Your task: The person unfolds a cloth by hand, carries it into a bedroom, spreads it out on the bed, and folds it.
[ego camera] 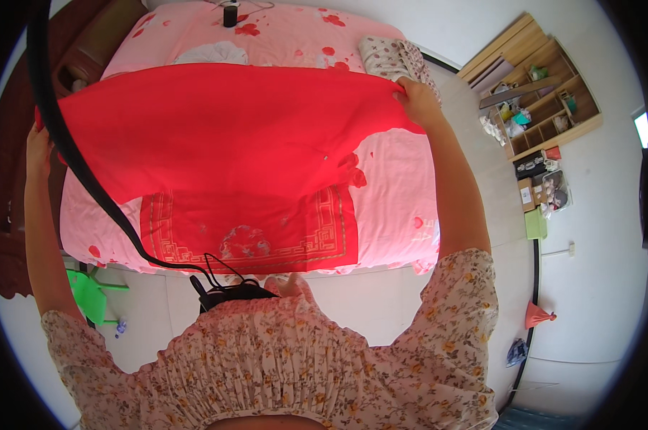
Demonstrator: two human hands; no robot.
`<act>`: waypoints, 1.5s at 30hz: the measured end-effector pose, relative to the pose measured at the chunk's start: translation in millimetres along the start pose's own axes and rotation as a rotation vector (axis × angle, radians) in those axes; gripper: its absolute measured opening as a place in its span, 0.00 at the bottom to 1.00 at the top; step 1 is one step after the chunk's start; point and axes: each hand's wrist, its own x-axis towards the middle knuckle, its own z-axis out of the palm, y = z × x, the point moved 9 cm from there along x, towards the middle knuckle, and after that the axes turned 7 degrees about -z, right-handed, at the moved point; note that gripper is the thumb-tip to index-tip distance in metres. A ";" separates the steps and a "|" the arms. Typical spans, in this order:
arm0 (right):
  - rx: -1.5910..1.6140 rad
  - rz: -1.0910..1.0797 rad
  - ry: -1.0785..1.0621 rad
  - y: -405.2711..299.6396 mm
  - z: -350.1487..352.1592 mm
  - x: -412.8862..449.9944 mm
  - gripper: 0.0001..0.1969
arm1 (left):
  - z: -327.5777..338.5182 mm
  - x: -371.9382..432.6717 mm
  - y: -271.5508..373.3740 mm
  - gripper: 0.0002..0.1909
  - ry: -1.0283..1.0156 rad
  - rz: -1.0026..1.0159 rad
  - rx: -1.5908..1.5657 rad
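A large red cloth (216, 118) stretches between my two hands above a bed. My left hand (38, 148) grips its left end, partly covered by a black cable in front of the camera. At the upper right, my right hand (418, 102) pinches the other corner between thumb and fingers. Below the raised part hangs a red panel with a gold key-pattern border (324, 236) and a round motif near its lower edge; it lies over the near side of the bed. Whether both red parts are one piece, I cannot tell.
Pink floral bedding (393, 199) covers the bed, with a folded patterned quilt (383, 56) and a black cylinder (230, 16) on it. A dark wooden headboard (12, 215) is at left. A green plastic chair (90, 295) stands lower left. Wooden shelves (549, 102) line the right wall.
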 end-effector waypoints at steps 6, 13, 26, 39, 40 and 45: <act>-0.122 0.070 -0.006 -8.3 0.0 1.8 0.09 | -22.1 1.5 0.6 0.07 0.070 -0.002 0.047; 0.016 0.143 0.047 -5.2 -6.3 0.6 0.08 | -26.7 -7.3 0.0 0.08 0.049 0.034 0.062; 0.867 0.418 -0.109 -4.6 -15.2 -13.6 0.10 | -82.1 4.1 1.8 0.06 0.069 -0.014 0.049; 0.071 0.355 0.180 35.2 -14.4 1.2 0.13 | -1.1 -21.9 23.8 0.12 0.004 0.042 0.340; 0.154 0.334 0.206 50.5 -6.8 -6.2 0.13 | 6.8 -24.6 20.8 0.12 -0.030 0.037 0.344; 0.268 0.377 0.115 57.3 10.1 -39.1 0.10 | 1.8 -46.2 8.8 0.13 -0.052 0.019 0.385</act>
